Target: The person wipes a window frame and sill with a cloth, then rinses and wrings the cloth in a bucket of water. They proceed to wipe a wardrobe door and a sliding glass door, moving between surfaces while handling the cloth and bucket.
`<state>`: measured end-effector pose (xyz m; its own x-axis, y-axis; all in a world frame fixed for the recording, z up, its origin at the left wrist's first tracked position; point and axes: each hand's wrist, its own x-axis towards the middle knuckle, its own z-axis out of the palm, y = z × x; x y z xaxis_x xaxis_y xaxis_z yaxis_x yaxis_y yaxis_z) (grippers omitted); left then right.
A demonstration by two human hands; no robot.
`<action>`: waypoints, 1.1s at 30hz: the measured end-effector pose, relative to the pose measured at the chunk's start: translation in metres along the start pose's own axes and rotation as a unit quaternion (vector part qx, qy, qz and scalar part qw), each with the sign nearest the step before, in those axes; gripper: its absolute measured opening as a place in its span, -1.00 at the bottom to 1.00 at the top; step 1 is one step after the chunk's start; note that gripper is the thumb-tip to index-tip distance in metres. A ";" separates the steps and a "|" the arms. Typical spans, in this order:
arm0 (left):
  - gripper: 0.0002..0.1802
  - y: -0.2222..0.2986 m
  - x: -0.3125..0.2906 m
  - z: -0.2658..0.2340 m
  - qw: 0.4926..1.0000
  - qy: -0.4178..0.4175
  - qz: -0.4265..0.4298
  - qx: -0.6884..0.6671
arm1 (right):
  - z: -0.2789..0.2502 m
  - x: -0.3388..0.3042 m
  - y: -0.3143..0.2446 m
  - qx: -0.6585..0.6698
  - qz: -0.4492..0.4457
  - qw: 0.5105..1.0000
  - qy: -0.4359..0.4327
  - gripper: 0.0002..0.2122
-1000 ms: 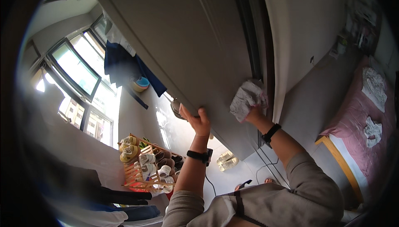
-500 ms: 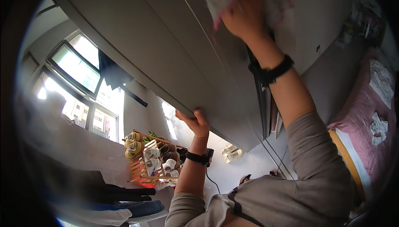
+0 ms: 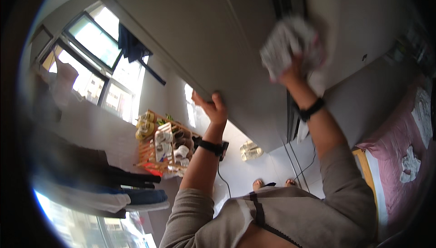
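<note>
A tall grey door panel (image 3: 181,34) slants across the upper middle of the view. My left hand (image 3: 213,107) holds its outer edge, thumb on the near face and fingers reaching round the rim. Higher up and to the right, my right hand (image 3: 295,68) is closed on a whitish cloth (image 3: 288,39) with pinkish edging, blurred by motion. The cloth covers most of the fingers and lies against or close to the panel's inner side, beside a dark vertical gap; contact is hard to tell. Each wrist wears a black band.
Left of the door stands a wooden shoe rack (image 3: 150,150) with several pairs, below a window (image 3: 95,39). Pale shoes (image 3: 250,151) sit on the floor past the door's lower end. Clothes (image 3: 136,195) hang at lower left. A bed with pink bedding (image 3: 390,157) is at right.
My right hand has brought the cloth down and to the right, lower along the door side. My left hand keeps its hold on the edge, while the whole view has shifted slightly.
</note>
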<state>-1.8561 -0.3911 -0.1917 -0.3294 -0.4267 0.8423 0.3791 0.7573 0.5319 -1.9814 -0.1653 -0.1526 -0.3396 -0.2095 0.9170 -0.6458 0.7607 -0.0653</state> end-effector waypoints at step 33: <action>-0.25 0.056 -0.113 0.024 0.996 0.026 -0.025 0.082 | -0.087 -0.032 -0.095 0.415 -0.071 0.854 -0.306 -0.87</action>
<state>-1.8187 -0.2889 -0.2590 -0.2977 -0.4881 0.8204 0.2156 0.8028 0.5559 -1.8496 -0.1777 -0.1420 -0.3470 -0.7391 0.5774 -0.8865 0.0575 -0.4592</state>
